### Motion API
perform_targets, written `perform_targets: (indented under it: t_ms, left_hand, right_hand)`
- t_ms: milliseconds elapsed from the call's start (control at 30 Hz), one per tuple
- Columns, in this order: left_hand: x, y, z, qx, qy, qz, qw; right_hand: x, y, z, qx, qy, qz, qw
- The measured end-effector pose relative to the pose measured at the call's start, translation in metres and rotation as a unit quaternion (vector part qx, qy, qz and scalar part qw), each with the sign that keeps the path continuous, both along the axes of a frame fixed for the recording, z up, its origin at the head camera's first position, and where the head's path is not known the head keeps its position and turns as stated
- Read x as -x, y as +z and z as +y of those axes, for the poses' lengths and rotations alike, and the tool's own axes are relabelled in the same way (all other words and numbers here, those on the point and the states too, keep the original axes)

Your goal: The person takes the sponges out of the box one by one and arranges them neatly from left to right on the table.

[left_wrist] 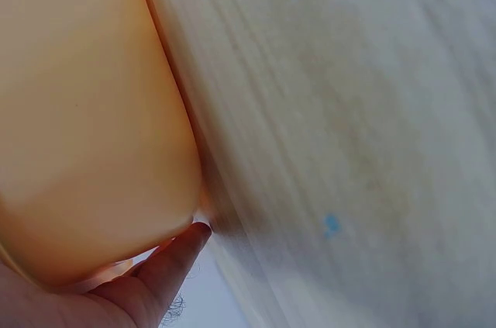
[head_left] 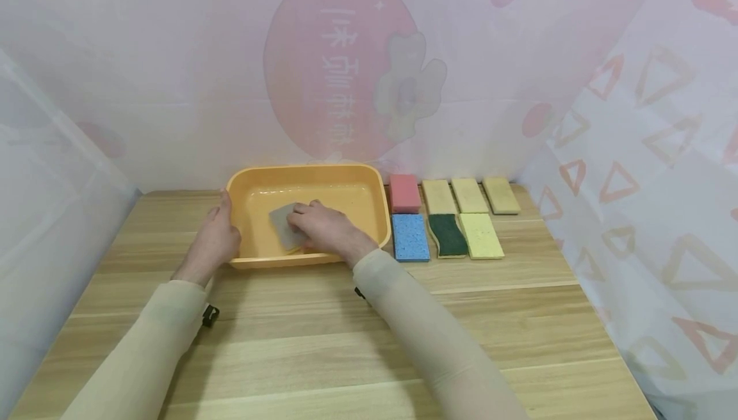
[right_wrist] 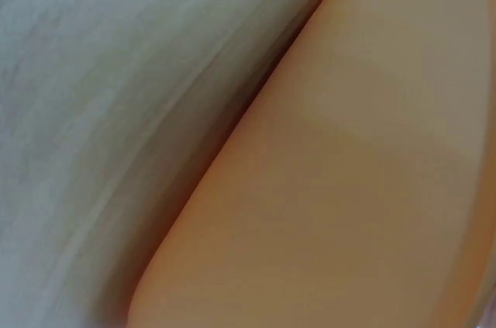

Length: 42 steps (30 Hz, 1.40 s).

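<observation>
A yellow-orange plastic basin (head_left: pixel 259 261) stands at the back of the table in the head view. At its left end my left hand (head_left: pixel 212 241) holds the side wall; in the left wrist view a finger (left_wrist: pixel 167 270) lies along the outside, near the bottom edge. My right hand (head_left: pixel 327 225) reaches over the front rim and grips a grey-faced sponge (head_left: pixel 281 225) with a thin yellow edge, tilted inside the basin. Its fingertips are partly hidden behind the hand. Only the basin's outer wall (right_wrist: pixel 325 188) and the table fill most of the right wrist view.
Right of the basin lie two rows of sponges: a pink one (head_left: pixel 405 193) and several pale yellow ones (head_left: pixel 439 196) behind, then a blue one (head_left: pixel 411 237), a wavy dark green one (head_left: pixel 447 235) and a light yellow one (head_left: pixel 482 236) in front. A printed curtain (head_left: pixel 202 74) hangs behind.
</observation>
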<state>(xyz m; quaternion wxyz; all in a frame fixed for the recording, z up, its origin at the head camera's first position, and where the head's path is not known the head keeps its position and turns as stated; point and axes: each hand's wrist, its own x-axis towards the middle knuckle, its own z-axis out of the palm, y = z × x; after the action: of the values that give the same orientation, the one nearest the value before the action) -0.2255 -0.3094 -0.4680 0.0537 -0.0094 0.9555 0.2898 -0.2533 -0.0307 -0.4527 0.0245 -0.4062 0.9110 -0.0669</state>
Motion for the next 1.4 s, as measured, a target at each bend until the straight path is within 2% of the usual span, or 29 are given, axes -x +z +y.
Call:
perform_targets:
  t_ms: [300,700,1167,1400]
  left_hand:
    - [-0.001,0.002,0.001,-0.002,0.001,0.0,1.0]
    - [-0.001,0.002,-0.001,-0.006,-0.005,0.001,1.0]
    - [-0.001,0.0,0.0,-0.006,-0.005,0.009,0.9999]
    - [0.0,0.0,-0.001,-0.006,-0.003,0.007,1.0]
  right_hand:
    - [0.0,0.002,0.004,-0.013,0.002,0.03,0.9994]
    - [0.002,0.015,0.015,-0.007,-0.008,0.037,0.9993]
    - [0.007,0.027,0.038,0.041,-0.032,-0.003,0.9987]
    - [0.01,0.027,0.055,0.062,-0.039,0.003,0.9973]
